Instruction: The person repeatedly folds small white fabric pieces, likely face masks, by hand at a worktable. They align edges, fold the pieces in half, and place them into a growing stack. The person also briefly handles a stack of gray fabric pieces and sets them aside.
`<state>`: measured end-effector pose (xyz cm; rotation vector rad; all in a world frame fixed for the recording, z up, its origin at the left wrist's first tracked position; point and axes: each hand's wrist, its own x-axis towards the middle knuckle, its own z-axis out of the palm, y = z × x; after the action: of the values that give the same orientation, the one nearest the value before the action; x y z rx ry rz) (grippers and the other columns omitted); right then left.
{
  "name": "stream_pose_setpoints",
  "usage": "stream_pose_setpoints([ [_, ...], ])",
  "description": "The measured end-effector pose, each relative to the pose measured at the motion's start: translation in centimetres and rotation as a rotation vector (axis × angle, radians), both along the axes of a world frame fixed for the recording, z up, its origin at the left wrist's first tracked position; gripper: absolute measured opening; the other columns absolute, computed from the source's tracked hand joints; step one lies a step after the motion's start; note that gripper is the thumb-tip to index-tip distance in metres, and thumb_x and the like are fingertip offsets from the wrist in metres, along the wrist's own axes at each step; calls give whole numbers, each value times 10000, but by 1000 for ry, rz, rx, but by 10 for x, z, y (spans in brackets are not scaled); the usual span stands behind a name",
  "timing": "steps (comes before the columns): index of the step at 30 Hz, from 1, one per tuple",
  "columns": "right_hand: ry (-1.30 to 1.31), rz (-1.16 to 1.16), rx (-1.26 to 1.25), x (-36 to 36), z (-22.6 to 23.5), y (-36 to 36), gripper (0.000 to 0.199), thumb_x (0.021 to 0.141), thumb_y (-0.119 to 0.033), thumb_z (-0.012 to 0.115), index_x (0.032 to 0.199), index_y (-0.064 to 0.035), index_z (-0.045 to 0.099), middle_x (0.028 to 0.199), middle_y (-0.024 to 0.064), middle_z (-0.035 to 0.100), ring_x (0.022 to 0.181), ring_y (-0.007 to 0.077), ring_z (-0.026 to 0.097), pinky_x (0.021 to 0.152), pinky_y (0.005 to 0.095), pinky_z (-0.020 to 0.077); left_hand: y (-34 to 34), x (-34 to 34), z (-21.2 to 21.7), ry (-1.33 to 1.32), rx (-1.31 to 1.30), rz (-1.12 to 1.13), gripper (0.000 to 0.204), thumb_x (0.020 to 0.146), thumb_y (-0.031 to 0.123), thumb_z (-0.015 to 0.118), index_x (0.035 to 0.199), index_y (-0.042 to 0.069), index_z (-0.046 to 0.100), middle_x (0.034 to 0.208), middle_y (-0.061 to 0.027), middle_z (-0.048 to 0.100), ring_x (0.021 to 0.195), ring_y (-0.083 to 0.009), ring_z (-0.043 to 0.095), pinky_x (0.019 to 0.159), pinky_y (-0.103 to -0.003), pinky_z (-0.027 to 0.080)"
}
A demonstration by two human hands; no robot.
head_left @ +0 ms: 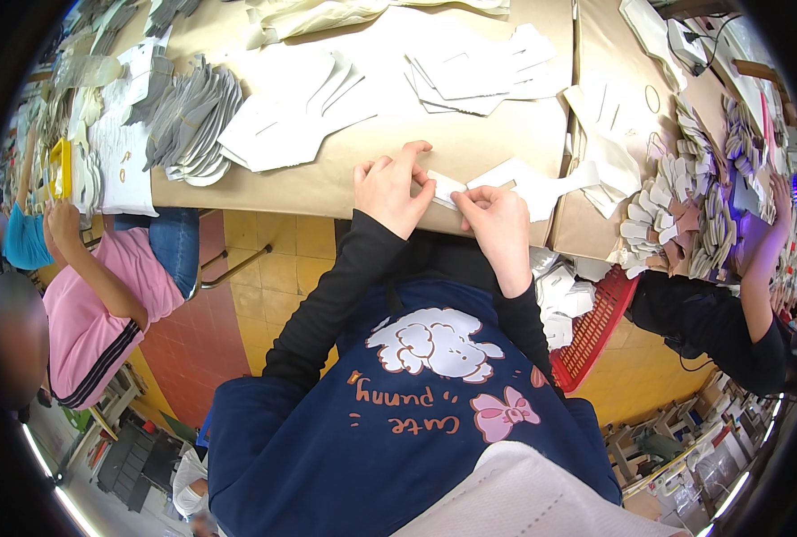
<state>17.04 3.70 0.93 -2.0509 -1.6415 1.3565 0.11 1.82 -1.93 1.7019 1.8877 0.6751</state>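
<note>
Where both hands' fingers (430,179) meet, white cut piece (515,179) pinched between.

Stacks of grey cut pieces (188,121) lie on the brown table (327,174); a red basket (600,327) sits below; white cut sheets (295,112) spread nearby.

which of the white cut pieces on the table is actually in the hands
The small white piece at the table's near edge, pinched between left hand and right hand; the other stacks lie untouched farther back.

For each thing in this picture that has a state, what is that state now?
left hand: pinching the white cut piece
right hand: gripping the same piece
white cut piece: held at the table edge
grey piece stack: fanned out
red basket: holding white pieces
</note>
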Motion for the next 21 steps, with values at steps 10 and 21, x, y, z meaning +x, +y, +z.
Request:
stream_pose_setpoints([
  [10, -103, 12, 68, -4, -7, -4, 279, 854, -327, 730, 831, -53, 776, 651, 95, 703, 598, 258, 694, 623, 365, 544, -3, -1, -3, 54, 14, 16, 367, 798, 177, 753, 1151, 193, 655, 970, 44, 646, 936, -195, 582, 859, -384, 384],
  [21, 43, -42, 300, 13, 2, -22, 232, 905, -214, 733, 808, -5, 707, 597, 102, 640, 510, 212, 613, 525, 328, 471, -3, -12, -8, 3, 172, -164, 179, 821, 188, 749, 994, 165, 708, 1070, -6, 579, 1075, -237, 512, 955, -424, 356],
])
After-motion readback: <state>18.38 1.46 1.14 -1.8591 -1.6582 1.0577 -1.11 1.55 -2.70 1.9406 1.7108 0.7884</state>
